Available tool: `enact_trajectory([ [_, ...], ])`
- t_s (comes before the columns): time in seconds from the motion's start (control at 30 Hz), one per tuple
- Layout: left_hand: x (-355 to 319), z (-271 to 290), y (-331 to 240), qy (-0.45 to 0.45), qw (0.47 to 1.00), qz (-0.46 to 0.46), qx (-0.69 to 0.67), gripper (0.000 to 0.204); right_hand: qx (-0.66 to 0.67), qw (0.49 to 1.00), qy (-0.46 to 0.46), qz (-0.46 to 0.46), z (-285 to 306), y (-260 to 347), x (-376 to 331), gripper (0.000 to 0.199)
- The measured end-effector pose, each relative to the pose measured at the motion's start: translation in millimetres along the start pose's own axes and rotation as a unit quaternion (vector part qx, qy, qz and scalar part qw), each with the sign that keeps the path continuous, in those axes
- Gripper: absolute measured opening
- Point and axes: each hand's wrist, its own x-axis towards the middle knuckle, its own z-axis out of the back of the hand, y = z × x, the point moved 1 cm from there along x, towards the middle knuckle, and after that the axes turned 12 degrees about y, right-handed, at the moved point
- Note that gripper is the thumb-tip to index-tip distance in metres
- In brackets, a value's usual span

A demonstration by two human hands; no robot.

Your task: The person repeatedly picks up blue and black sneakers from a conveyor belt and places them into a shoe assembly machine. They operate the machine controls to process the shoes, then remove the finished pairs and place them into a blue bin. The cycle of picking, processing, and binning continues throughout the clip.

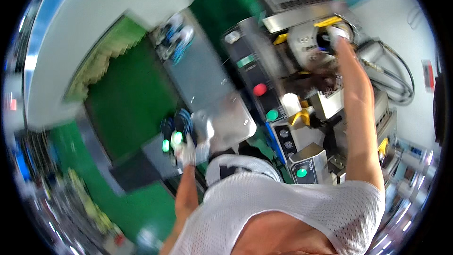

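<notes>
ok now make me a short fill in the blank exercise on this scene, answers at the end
1. The hand at the metal machine is the wearer's ____ one.
2. On the long dark control panel, the round button between two green ones is ____.
3. The bright lights beside the left hand glow ____.
4. The mesh shirt is ____ in colour.

Missing words: right; red; green; white.
</notes>
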Motion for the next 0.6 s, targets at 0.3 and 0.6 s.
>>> enact_trajectory([
  [0.3, -1, 1, 5, 0.150, 0.988, 0.031, -0.022, 0.074, 0.074, 0.917, -0.323, 0.223, -133, 231, -354, 0.080],
  [0.6, 3, 143, 22, 0.103, 0.943, -0.235, -0.214, 0.071, -0.308, 0.950, 0.011, 0.059, -318, 222, -359, 0.103],
])
